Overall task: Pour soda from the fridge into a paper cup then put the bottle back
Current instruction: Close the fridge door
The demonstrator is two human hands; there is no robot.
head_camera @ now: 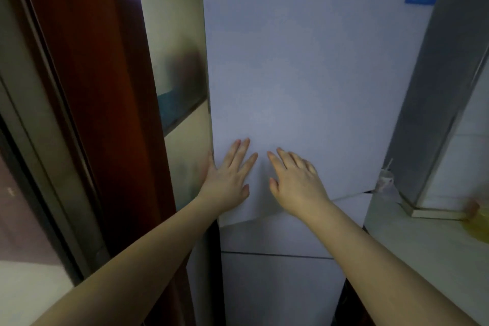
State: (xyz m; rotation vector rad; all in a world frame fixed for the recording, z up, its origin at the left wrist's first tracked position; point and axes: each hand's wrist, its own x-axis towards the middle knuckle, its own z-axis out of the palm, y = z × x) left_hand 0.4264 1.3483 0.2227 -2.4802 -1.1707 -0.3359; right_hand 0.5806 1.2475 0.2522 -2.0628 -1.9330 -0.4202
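A tall white fridge (304, 66) fills the middle of the head view, its upper door shut or nearly shut. My left hand (229, 176) lies flat on the lower left part of that door, fingers spread, thumb near the door's left edge. My right hand (297, 182) rests flat on the door just to the right, fingers apart. Neither hand holds anything. No soda bottle or paper cup shows. The lower fridge doors (277, 280) sit below my wrists.
A dark red wooden door frame (105, 114) and a glossy tiled wall (177, 87) stand left of the fridge. A pale counter (423, 246) lies to the right, with a clear plastic bottle (386, 180) near its corner and a yellowish object (479, 225) at the edge.
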